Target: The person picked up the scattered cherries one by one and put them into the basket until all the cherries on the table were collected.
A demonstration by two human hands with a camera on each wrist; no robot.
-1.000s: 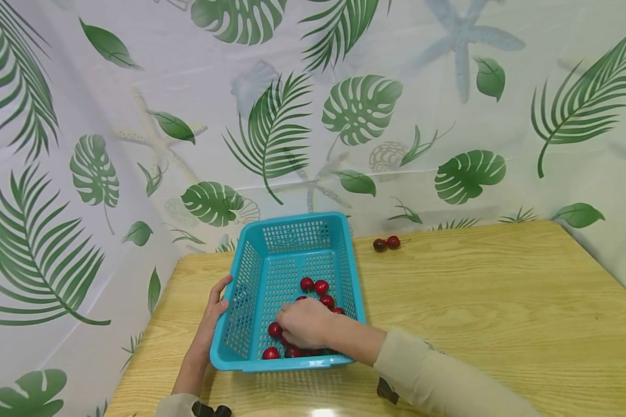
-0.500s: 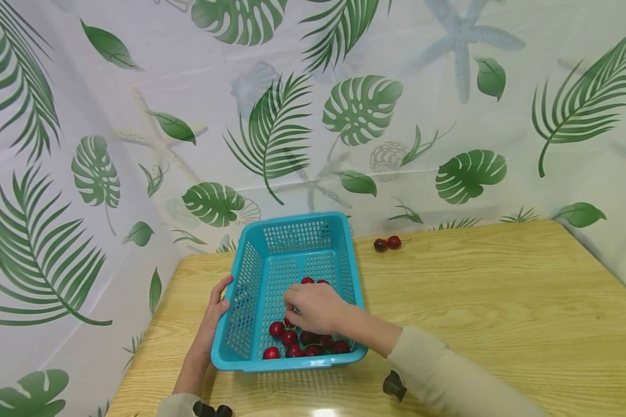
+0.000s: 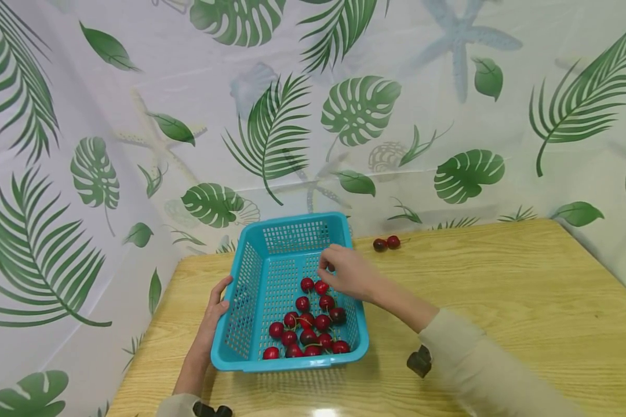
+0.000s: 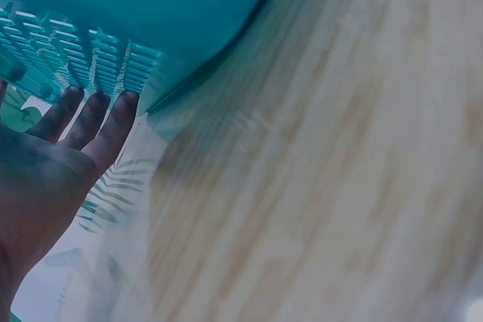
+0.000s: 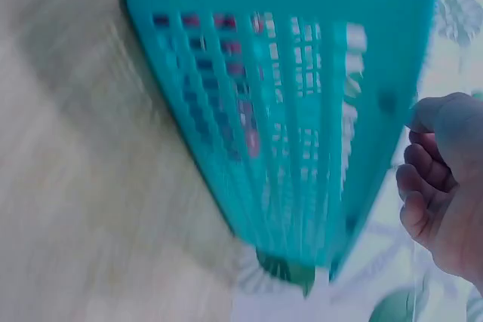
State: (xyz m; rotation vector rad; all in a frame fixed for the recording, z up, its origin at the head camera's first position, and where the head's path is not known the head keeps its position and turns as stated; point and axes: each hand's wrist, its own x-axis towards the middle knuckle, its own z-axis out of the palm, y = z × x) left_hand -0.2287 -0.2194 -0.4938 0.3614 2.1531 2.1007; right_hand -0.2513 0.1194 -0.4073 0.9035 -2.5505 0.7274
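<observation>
A turquoise plastic basket (image 3: 292,362) with mesh walls stands on the table, its near part full of dark red cherries (image 3: 308,336). My left hand (image 3: 208,324) lies along the basket's left side. In the left wrist view its fingers (image 4: 111,130) are straight against the mesh wall. Over the basket's right rim is my right hand (image 3: 350,271), near a pair of cherries (image 3: 314,285) in the basket. Its fingers are loosely curled, and nothing shows between them. In the right wrist view the right hand (image 5: 449,179) overlaps the basket's edge.
Two more cherries (image 3: 386,243) lie on the wooden table (image 3: 480,289) near its back edge, right of the basket. A white cloth (image 3: 302,145) printed with green leaves hangs behind and at the left. Each wrist wears a small black device.
My right hand has moved up and to the right, from over the cherries to the basket's right rim, uncovering them. The left hand and the basket have stayed put.
</observation>
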